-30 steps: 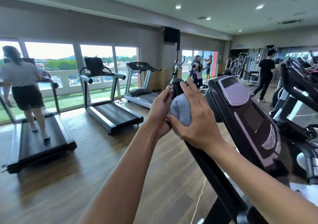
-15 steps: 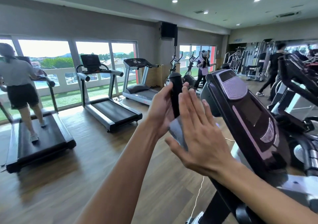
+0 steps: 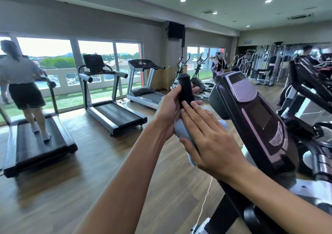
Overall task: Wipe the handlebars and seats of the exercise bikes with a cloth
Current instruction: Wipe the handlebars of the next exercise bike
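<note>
A black handlebar grip (image 3: pixel 186 88) rises upright in front of me, its rounded cap at the top. My left hand (image 3: pixel 169 110) wraps around the grip from the left side. A light blue-grey cloth (image 3: pixel 181 130) is pressed against the bar just below the grip, between both hands. My right hand (image 3: pixel 209 138) lies flat with fingers stretched out, pushing the cloth against the bar from the right. More of the cloth (image 3: pixel 221 123) peeks out behind my right hand. The machine's dark console (image 3: pixel 251 111) with a purple panel stands just right of the bar.
Three treadmills (image 3: pixel 115 115) line the windows on the left; a person (image 3: pixel 21 82) walks on the nearest one. Another machine's black handlebars (image 3: pixel 312 84) stand at the far right. Two people stand further back by the ellipticals and weight machines. A thin cable (image 3: pixel 204 201) hangs near the frame.
The cloth has slid down from the top of the grip to the bar below it. My right hand opened from a curled grasp to a flat palm, and the grip's cap is uncovered.
</note>
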### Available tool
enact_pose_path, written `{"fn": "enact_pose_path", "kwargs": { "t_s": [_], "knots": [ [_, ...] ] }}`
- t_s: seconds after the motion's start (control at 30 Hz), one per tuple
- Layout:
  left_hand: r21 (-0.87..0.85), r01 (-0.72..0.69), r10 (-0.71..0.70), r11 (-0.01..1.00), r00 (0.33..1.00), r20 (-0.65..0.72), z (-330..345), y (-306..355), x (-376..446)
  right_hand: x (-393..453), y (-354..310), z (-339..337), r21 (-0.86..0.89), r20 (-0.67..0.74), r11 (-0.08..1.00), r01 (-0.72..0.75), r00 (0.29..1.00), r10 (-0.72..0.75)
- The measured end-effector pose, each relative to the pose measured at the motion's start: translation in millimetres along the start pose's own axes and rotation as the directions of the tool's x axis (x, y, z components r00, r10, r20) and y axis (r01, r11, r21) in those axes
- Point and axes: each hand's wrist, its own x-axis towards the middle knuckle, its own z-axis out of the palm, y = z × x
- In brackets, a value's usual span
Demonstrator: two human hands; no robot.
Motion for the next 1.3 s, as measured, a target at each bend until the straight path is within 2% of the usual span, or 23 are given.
{"fn": "enact_pose_path", "kwargs": {
  "t_s": [0.17, 0.3, 0.47, 0.6, 0.73, 0.93, 1.03, 1.13, 1.2, 1.3],
  "knots": [
    [0.004, 0.026, -0.026, 1.000, 1.000, 0.004, -5, 4, 1, 19, 2, 9, -0.048, 0.012, 0.998, -0.030, 0.999, 0.030],
    [0.011, 0.033, -0.033, 0.999, 0.999, 0.031, -9, 7, 4, 21, -3, 8, 0.001, 0.019, 0.998, -0.070, 0.997, 0.070],
    [0.114, 0.000, -0.004, 0.993, 0.999, 0.043, -15, 3, 8, -8, 1, 0, 0.034, 0.032, 0.997, -0.070, 0.997, 0.069],
    [0.059, 0.004, -0.006, 0.998, 0.999, 0.032, -14, 2, 9, 26, 4, 8, 0.008, 0.019, 0.997, -0.078, 0.997, 0.078],
    [0.056, -0.010, 0.007, 0.998, 0.998, 0.061, -12, 1, 7, 28, -4, 12, 0.043, 0.001, 0.987, -0.156, 0.988, 0.156],
    [0.122, -0.001, -0.003, 0.993, 0.999, 0.032, -14, 0, 10, -6, 3, 1, 0.023, 0.053, 0.997, -0.073, 0.996, 0.072],
    [0.052, 0.023, -0.024, 0.998, 0.999, 0.023, -14, 1, 9, 27, 5, 13, 0.103, -0.012, 0.986, -0.128, 0.991, 0.130],
    [0.065, 0.028, -0.030, 0.997, 0.999, 0.022, -14, 2, 7, 47, 3, 21, 0.126, -0.082, 0.978, -0.169, 0.980, 0.180],
    [0.065, 0.024, -0.026, 0.998, 0.999, 0.024, -13, 2, 6, 36, 1, 18, 0.163, -0.039, 0.968, -0.191, 0.979, 0.200],
    [0.095, -0.009, 0.007, 0.995, 1.000, 0.018, -9, 1, 6, 0, 0, 6, 0.177, 0.097, 0.964, -0.198, 0.978, 0.183]
  ]
}}
